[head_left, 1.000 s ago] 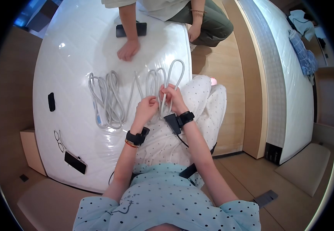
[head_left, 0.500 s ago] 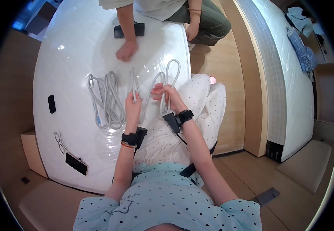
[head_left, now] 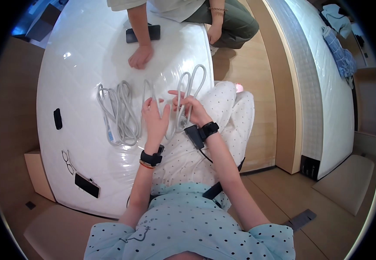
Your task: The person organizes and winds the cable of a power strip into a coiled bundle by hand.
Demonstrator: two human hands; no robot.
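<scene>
Looped through my right hand is a light grey power cable, its bends standing up past the fingers. The index finger sticks out to the left while the others curl about the cable. My left hand is open beside a narrow loop of the same cable, thumb spread away from the fingers; its fingertips are at or touching the loop. A larger coiled stretch of cable lies on the plastic-covered mattress to the left. Partly under that coil is a white power strip.
Across the mattress another person's hand rests near a dark phone. On the left lie a small black object, glasses and a phone. A second wrapped mattress stands at right.
My left hand has let go of the cable it pinched, its thumb now apart, and has shifted slightly right. My right hand now has more cable looped in it.
</scene>
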